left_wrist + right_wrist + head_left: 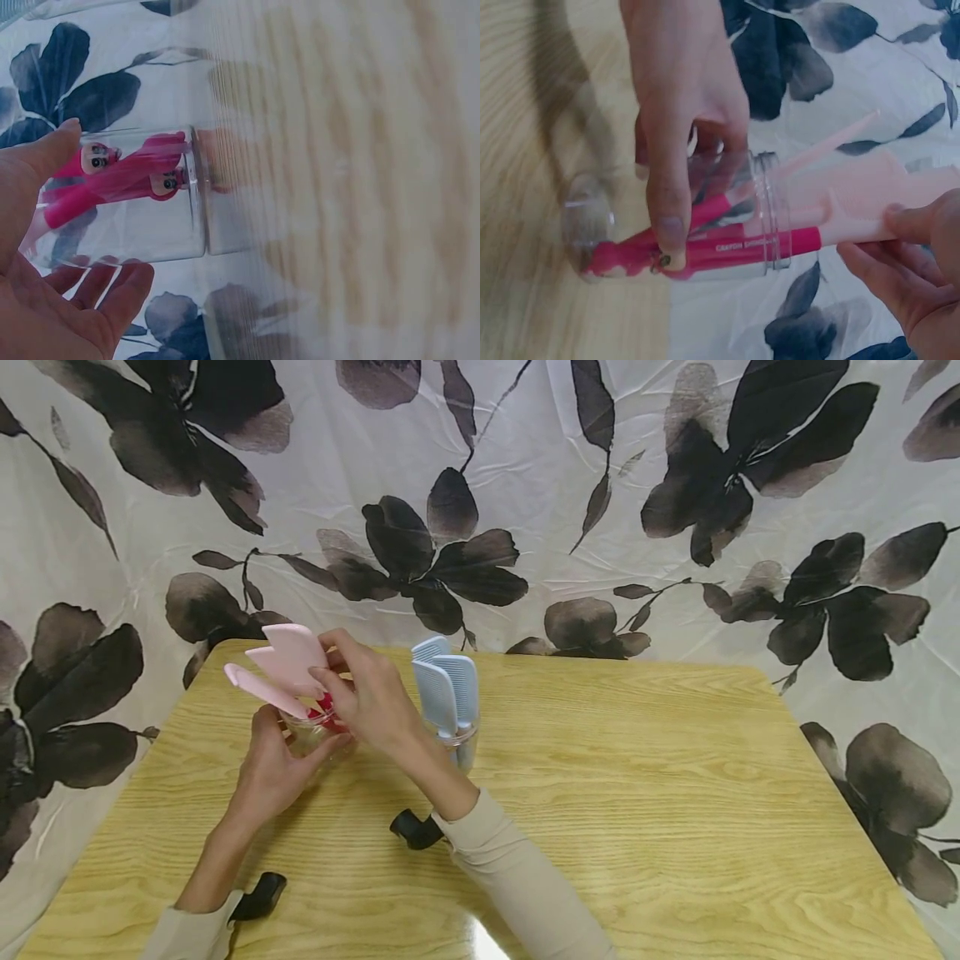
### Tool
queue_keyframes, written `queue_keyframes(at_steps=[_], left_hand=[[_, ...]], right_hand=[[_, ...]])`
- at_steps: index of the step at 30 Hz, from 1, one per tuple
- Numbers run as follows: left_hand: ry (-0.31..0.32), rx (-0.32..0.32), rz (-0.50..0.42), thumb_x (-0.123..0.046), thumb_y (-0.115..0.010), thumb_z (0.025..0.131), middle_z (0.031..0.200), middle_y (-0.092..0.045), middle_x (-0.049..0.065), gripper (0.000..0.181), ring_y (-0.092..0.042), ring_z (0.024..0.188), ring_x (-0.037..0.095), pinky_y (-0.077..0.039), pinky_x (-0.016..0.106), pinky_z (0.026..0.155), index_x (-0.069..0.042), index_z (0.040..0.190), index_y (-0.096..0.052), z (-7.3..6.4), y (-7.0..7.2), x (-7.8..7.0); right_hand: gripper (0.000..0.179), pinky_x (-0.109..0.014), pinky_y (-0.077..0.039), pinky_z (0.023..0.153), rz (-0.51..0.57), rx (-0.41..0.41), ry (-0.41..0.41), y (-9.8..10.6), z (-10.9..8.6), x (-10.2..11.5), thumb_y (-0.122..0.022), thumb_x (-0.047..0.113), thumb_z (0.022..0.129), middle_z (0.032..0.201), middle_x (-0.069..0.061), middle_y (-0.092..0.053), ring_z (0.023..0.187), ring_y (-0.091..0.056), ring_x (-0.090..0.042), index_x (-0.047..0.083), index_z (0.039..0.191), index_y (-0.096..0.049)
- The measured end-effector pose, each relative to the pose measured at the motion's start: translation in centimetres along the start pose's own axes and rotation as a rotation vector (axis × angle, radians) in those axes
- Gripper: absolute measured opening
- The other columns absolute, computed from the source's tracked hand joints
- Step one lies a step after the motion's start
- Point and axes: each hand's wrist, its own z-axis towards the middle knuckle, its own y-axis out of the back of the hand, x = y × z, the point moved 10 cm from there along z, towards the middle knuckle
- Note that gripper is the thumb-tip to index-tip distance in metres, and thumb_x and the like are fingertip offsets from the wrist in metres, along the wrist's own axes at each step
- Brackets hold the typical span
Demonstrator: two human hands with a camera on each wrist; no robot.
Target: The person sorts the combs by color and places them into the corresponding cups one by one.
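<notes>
At the table's left side, my left hand (273,772) holds a clear jar (303,742), with thumb and fingers around its wall. Several pink combs (292,653) stand tilted in the jar, pale heads fanned out above the rim. Their bright pink handles (112,180) carry small character figures and reach down inside the clear wall. With thumb and fingers, my right hand (378,702) pinches one pale comb (855,229) just above the jar's mouth; its handle is still inside the jar. The right wrist view shows lettering on that handle.
Just right of my hands, a second clear jar (467,747) holds several light blue combs (450,689) upright, close to my right forearm. Both stand on a wood-grain table (637,793). A floral cloth (570,510) hangs behind the table's back edge.
</notes>
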Motion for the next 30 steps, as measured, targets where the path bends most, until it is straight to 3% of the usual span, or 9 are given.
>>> queue_keyframes(at_steps=[3,9,20,24,30], left_hand=[[-0.002,0.000,-0.007,-0.015,-0.086,0.086,0.145,-0.031,0.029,0.099,-0.042,0.126,0.042,-0.043,0.057,0.093,0.003,0.155,-0.017,0.0,0.0,0.0],[-0.005,-0.016,0.019,-0.015,-0.085,0.086,0.141,-0.032,0.033,0.093,-0.046,0.118,0.044,-0.044,0.060,0.090,0.007,0.150,-0.021,-0.1,0.1,0.0],[-0.024,-0.021,0.024,-0.013,-0.085,0.085,0.139,-0.034,0.032,0.091,-0.046,0.118,0.042,-0.044,0.056,0.089,0.008,0.148,-0.023,0.0,0.2,0.0],[-0.005,-0.013,0.016,-0.011,-0.084,0.086,0.140,-0.033,0.032,0.089,-0.046,0.119,0.043,-0.046,0.062,0.091,0.008,0.148,-0.023,-0.1,0.2,0.0],[0.011,0.004,-0.025,-0.010,-0.079,0.089,0.140,-0.033,0.031,0.086,-0.044,0.123,0.042,-0.047,0.072,0.094,0.007,0.150,-0.021,-0.2,0.2,0.3]], right_hand=[[0.021,-0.011,-0.052,0.086,0.009,0.005,0.025,0.1,0.0,0.2,-0.067,0.006,0.100,0.109,-0.014,-0.073,0.100,-0.071,-0.014,0.000,0.119,-0.060],[0.020,-0.015,-0.051,0.090,-0.102,0.054,0.202,-0.6,-0.2,2.0,-0.068,0.007,0.099,0.107,-0.011,-0.072,0.100,-0.069,-0.017,-0.001,0.116,-0.061],[0.013,-0.012,-0.051,0.085,-0.055,0.074,0.139,-0.6,0.2,1.3,-0.070,0.008,0.098,0.100,-0.008,-0.073,0.096,-0.070,-0.013,0.002,0.108,-0.062],[0.010,-0.012,-0.050,0.087,-0.086,0.106,0.159,-1.2,0.2,1.7,-0.069,0.008,0.099,0.101,-0.007,-0.072,0.097,-0.069,-0.014,0.002,0.106,-0.065],[0.020,-0.009,-0.045,0.090,-0.131,0.123,0.179,-2.0,0.1,2.1,-0.067,0.009,0.101,0.109,-0.011,-0.072,0.101,-0.069,-0.017,-0.001,0.118,-0.065]])
